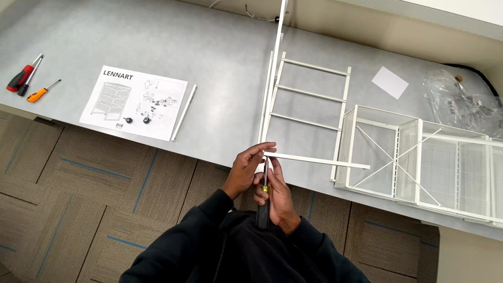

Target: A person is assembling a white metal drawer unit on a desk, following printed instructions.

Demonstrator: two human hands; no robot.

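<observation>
Because the joint sits at the table's near edge, everything below is arranged around that corner.

Left hand (246, 170): closed in a pinch on the end of the white crossbar (314, 160), which is kept level against the frame so the joint cannot shift.
Right hand (277, 199): wrapped shut around the black-handled screwdriver (264, 202), whose shaft is pointed up into the corner where bar and rail meet.
White metal frame (306, 99): laid flat on the grey table (157, 42), ladder-like, with three rungs counted between two side rails.
Wire-mesh baskets (429, 167): set aside to the right, two apparently, nested side by side.
Spare screwdrivers (26, 78): three are seen at the far left, well apart from the work.
Instruction sheet (133, 102): one, spread open; one loose white rod (184, 111) lies along its right edge.
Hardware bag (456, 97): one clear bag, far right.
Paper slip (390, 82): one.
</observation>
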